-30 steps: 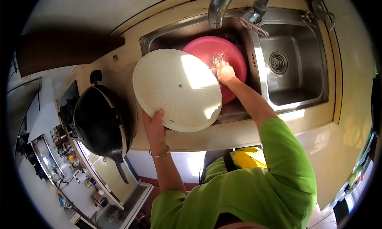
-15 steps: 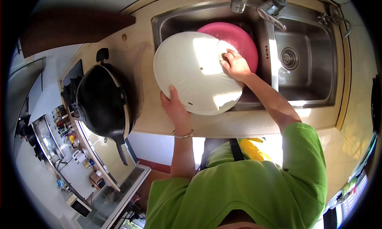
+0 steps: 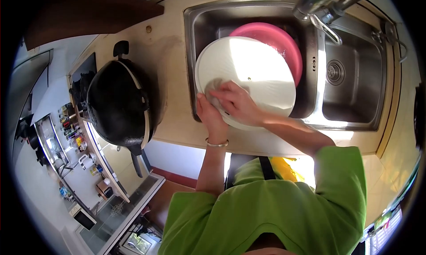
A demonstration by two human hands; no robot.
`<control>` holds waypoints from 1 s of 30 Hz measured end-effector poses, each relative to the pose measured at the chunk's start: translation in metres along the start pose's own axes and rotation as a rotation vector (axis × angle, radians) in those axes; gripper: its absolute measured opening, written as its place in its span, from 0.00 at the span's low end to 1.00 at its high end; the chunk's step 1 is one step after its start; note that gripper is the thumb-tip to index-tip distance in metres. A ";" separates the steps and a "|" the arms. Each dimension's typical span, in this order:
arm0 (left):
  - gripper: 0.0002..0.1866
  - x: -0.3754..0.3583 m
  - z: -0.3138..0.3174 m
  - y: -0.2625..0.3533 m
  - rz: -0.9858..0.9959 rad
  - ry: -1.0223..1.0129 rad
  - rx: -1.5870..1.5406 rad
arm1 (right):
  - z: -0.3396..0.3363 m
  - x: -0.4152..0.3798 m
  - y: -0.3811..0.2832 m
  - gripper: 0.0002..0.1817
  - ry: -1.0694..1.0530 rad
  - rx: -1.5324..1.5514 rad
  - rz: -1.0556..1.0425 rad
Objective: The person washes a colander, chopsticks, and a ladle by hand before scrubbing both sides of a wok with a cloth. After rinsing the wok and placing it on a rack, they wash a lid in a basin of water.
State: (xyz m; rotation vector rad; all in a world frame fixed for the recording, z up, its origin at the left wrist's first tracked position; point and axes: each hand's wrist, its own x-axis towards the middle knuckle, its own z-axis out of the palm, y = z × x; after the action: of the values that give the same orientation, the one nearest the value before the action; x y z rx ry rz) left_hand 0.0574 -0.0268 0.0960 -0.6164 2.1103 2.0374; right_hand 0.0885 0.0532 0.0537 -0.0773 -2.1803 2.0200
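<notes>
A large white round lid (image 3: 266, 84), with a small hole at its middle, is held tilted over the left sink basin. My left hand (image 3: 212, 117) grips its near left rim, thumb up on the face. My right hand (image 3: 237, 103) presses a pale grey cloth (image 3: 215, 92) against the lid's left part, close to my left thumb. The cloth is partly hidden by the fingers and blurred. Behind the lid, a pink basin (image 3: 288, 46) with water in it sits in the sink, partly covered.
The steel double sink (image 3: 313, 93) has a faucet (image 3: 319, 11) above its divider and a drain (image 3: 335, 72) in the right basin. Left on the counter (image 3: 173, 117) stands a black wok (image 3: 117, 104), its handle pointing toward me. A dark wooden shelf (image 3: 93, 13) juts in at upper left.
My right hand has moved with the cloth from the lid's upper right across to its left side. The left hand keeps its hold on the rim. The camera view has shifted slightly.
</notes>
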 end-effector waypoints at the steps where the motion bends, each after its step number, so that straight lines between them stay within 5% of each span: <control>1: 0.15 0.003 -0.004 -0.006 -0.074 -0.022 -0.093 | 0.006 0.015 0.016 0.17 0.035 -0.056 -0.091; 5: 0.12 0.006 -0.005 -0.010 -0.031 -0.108 -0.125 | 0.004 0.068 0.082 0.18 0.178 -0.252 -0.182; 7: 0.12 0.005 -0.004 -0.009 0.006 -0.106 -0.052 | -0.011 0.078 0.122 0.17 0.302 -0.035 -0.219; 8: 0.12 0.004 -0.004 -0.008 0.005 -0.097 -0.027 | -0.032 0.079 0.133 0.16 0.317 -0.599 -0.272; 9: 0.11 0.005 -0.004 -0.007 0.011 -0.089 -0.005 | -0.057 0.076 0.124 0.17 0.235 -0.832 -0.248; 12: 0.11 0.005 -0.003 -0.010 0.034 -0.083 -0.054 | -0.088 0.062 0.144 0.17 0.190 -0.827 -0.061; 14: 0.11 0.004 -0.005 -0.010 0.037 -0.081 -0.031 | -0.107 0.051 0.138 0.17 0.222 -1.160 -0.110; 17: 0.10 0.003 -0.005 -0.010 0.066 -0.063 -0.005 | -0.121 0.022 0.142 0.20 0.132 -1.172 0.197; 22: 0.08 0.003 0.001 -0.007 0.125 -0.039 -0.002 | -0.119 -0.034 0.107 0.20 0.031 -1.159 0.379; 24: 0.06 0.003 0.001 -0.008 0.088 -0.020 -0.040 | -0.113 -0.056 0.085 0.16 0.041 -1.104 0.194; 28: 0.06 0.007 -0.004 -0.017 0.106 -0.027 -0.103 | -0.082 -0.081 0.018 0.14 -0.039 -0.851 0.291; 30: 0.10 0.010 -0.010 -0.023 0.057 -0.020 -0.100 | -0.063 -0.086 0.000 0.15 -0.016 -0.642 0.111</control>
State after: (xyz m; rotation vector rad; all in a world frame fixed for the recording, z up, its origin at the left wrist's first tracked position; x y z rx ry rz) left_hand 0.0594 -0.0387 0.0717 -0.5534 2.0481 2.1814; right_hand 0.1836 0.1026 0.0504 -0.2647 -2.7920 1.2826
